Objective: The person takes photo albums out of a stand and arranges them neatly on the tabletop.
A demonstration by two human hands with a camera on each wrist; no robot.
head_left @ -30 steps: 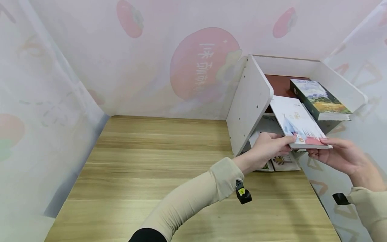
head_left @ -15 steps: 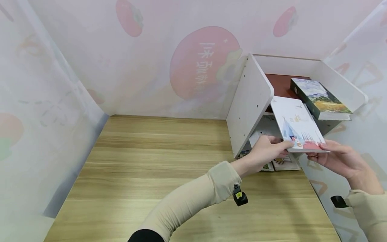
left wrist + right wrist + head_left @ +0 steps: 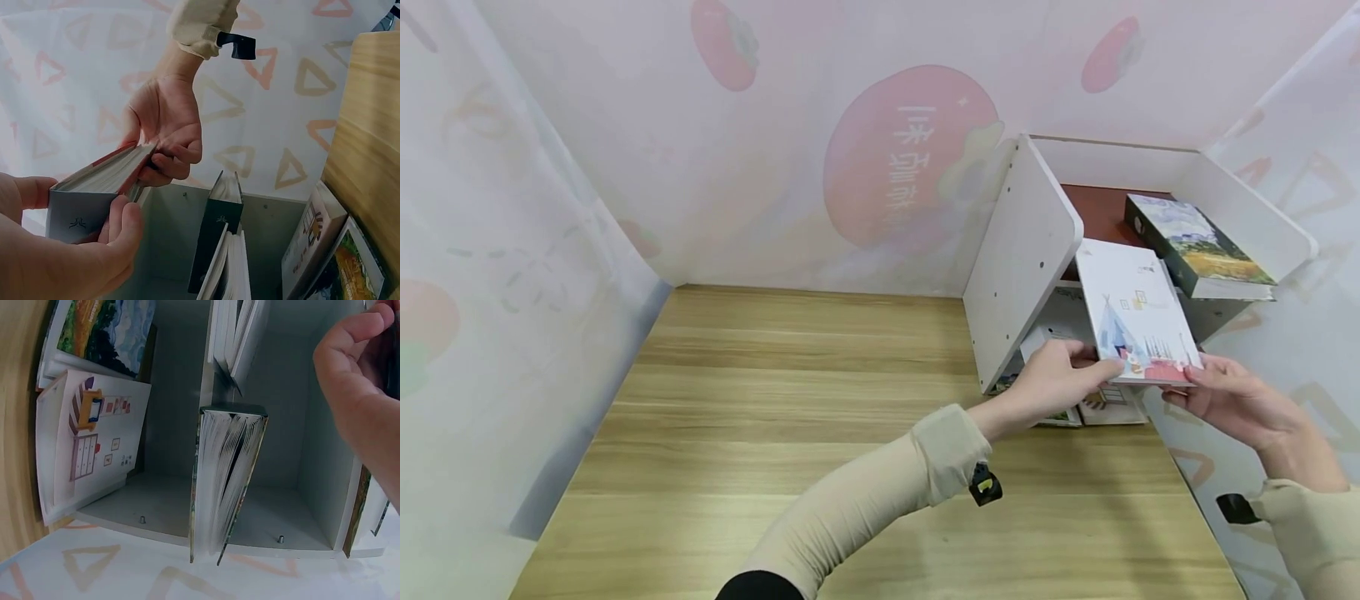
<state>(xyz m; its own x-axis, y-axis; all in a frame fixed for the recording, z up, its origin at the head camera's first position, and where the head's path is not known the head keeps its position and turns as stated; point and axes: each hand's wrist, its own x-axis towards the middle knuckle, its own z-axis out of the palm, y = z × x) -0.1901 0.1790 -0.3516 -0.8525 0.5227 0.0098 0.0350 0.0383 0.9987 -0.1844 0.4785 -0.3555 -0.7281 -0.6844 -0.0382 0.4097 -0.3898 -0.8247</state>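
A white hardcover book [image 3: 1138, 308] with a blue tent picture on its cover is between my two hands, at the front of the white bookshelf's [image 3: 1022, 267] top level. My left hand [image 3: 1063, 379] grips its near left corner, thumb on the cover. The right hand [image 3: 1251, 400] pinches the near right corner. In the left wrist view, the left fingers curl round the book's grey spine [image 3: 78, 215], and the right hand [image 3: 165, 122] holds the opposite side. Whether its far end touches the shelf board cannot be told.
A thick green-spined book [image 3: 1195, 246] with a landscape cover lies at the right on the top level, beyond the held book. Lower down, several books stand inside, among them a white book [image 3: 94, 437] with furniture drawings. The wooden table [image 3: 820, 467] extends left of the shelf.
The white book has slid a little toward me and slightly left, tipping lower at its near end. Both hands have moved with it, still holding its corners.
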